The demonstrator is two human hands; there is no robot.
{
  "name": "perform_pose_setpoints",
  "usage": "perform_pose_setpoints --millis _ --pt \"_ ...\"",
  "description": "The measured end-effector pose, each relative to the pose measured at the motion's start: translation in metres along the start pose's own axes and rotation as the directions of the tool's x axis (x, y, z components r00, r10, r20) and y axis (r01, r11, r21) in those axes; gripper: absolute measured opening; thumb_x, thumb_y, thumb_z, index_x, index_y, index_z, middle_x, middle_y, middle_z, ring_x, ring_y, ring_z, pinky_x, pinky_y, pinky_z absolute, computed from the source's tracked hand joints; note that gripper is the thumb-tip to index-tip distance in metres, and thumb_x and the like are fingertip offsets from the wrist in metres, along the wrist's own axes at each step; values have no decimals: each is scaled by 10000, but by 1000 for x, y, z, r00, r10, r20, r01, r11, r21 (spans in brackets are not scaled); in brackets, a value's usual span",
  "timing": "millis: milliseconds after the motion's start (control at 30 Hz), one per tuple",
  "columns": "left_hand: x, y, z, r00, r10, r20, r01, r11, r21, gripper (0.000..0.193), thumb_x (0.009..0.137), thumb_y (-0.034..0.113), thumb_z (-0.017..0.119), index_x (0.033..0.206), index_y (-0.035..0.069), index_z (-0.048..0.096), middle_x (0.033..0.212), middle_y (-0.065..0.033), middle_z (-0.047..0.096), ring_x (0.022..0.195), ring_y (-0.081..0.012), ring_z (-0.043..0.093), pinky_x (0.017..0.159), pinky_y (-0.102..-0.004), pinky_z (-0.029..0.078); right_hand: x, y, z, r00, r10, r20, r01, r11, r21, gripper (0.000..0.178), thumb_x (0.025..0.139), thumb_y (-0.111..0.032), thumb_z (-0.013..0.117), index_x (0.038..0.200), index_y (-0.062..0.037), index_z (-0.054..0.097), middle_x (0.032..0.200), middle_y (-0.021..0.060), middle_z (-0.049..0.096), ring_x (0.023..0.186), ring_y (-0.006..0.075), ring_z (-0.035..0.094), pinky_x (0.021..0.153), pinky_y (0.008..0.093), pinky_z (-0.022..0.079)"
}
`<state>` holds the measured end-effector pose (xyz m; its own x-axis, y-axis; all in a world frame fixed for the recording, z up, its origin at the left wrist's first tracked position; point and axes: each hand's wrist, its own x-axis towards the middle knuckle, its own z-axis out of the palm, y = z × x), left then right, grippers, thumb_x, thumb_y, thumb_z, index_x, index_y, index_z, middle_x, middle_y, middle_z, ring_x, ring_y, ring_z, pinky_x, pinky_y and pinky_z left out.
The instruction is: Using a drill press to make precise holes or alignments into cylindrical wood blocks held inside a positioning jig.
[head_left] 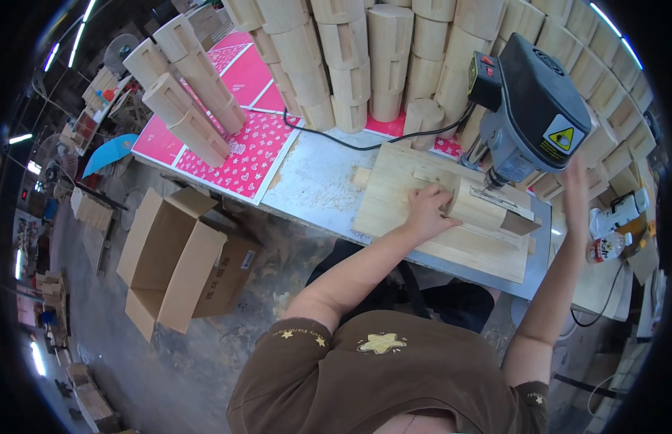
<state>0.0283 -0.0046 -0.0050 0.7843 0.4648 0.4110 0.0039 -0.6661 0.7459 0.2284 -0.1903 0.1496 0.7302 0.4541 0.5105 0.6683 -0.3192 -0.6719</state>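
A pale wooden cylinder lies on its side on a flat wooden board, below the chuck of a bench drill press. My left hand grips the cylinder's left end, its thumb and fingers curled against the wood. A metal strip or template rests along the top of the cylinder, close under the chuck. Raised at the right side of the drill head is my right hand. Its fingers are blurred and partly hidden, so what they touch does not show.
Stacked wooden cylinders with slots crowd the table's back and right. A black cable crosses behind the board. An open cardboard box stands on the floor at left. A plastic bottle sits at far right.
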Motion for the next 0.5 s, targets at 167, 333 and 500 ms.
perform_pose_setpoints --millis 167,333,500 --pt "3 -4 0 998 54 22 -51 992 -119 514 495 273 833 933 80 648 951 -36 534 978 -218 497 861 -404 310 -92 36 8 884 169 436 -116 982 -147 313 710 -30 697 1003 1 589 892 70 575 843 164 532 764 276 424" --pt "-1 2 -81 986 131 106 -112 979 -173 475 536 110 833 953 43 616 1117 -75 476 1116 -205 467 841 -322 452 -128 8 -2 877 229 423 -281 957 64 217 719 -10 694 911 11 596 769 19 548 706 99 485 643 234 404" --pt "6 -9 -188 979 -138 147 198 803 -562 362 589 70 803 908 59 630 1260 -76 447 1180 -177 438 870 -317 444 -161 1 -19 874 253 414 -371 899 235 193 719 -38 704 883 -2 609 790 -16 567 729 67 487 647 214 400"
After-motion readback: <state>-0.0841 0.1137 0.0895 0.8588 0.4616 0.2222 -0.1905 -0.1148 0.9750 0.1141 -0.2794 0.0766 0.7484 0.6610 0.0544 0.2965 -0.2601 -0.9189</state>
